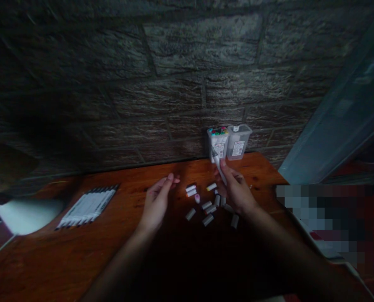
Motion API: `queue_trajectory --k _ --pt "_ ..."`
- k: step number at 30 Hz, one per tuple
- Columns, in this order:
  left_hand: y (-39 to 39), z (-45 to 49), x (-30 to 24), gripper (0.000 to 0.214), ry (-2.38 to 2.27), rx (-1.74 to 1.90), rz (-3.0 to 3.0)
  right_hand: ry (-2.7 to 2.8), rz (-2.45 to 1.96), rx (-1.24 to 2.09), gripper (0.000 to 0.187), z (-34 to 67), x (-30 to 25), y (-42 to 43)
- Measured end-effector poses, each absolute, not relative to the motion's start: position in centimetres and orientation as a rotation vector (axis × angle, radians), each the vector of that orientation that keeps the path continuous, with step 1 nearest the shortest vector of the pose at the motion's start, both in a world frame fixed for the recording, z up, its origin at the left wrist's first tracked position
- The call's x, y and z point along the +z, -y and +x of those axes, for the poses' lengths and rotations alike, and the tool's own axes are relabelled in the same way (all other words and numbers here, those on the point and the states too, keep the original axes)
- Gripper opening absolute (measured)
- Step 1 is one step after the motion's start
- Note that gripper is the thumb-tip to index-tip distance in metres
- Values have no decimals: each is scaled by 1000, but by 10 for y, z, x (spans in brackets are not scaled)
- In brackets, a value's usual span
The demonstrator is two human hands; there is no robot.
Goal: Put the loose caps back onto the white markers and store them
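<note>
My right hand grips a white marker with its grey tip end pointing up and left, in front of the plastic boxes. To the left, my left hand is raised over the table with thumb and fingers pinched together; what they hold, if anything, I cannot make out. Between and below the hands lie several loose marker caps, mostly grey, some white with coloured ends. One pinkish cap stands out among them. Several white markers with dark ends lie side by side in a row at the left.
Against the brick wall stand a clear box of colourful-topped markers and a second clear box. A pale lamp-like object is at the left of the wooden table. A grey-blue post rises at the right.
</note>
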State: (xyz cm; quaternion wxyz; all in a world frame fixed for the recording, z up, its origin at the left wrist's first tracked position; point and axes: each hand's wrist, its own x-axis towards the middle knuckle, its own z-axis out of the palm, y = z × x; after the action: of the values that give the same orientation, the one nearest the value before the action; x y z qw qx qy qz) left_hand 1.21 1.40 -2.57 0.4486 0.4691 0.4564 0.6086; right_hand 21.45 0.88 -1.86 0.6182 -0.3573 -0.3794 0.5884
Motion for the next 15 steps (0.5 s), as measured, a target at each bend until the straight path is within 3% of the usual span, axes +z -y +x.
queue_trajectory --k 11,15 --pt "-15 8 -33 30 -1134 1466 1235 885 -900 1417 48 206 -21 -7" --pt "-8 12 -25 30 -1097 1413 1383 867 -774 1403 42 204 -23 -8"
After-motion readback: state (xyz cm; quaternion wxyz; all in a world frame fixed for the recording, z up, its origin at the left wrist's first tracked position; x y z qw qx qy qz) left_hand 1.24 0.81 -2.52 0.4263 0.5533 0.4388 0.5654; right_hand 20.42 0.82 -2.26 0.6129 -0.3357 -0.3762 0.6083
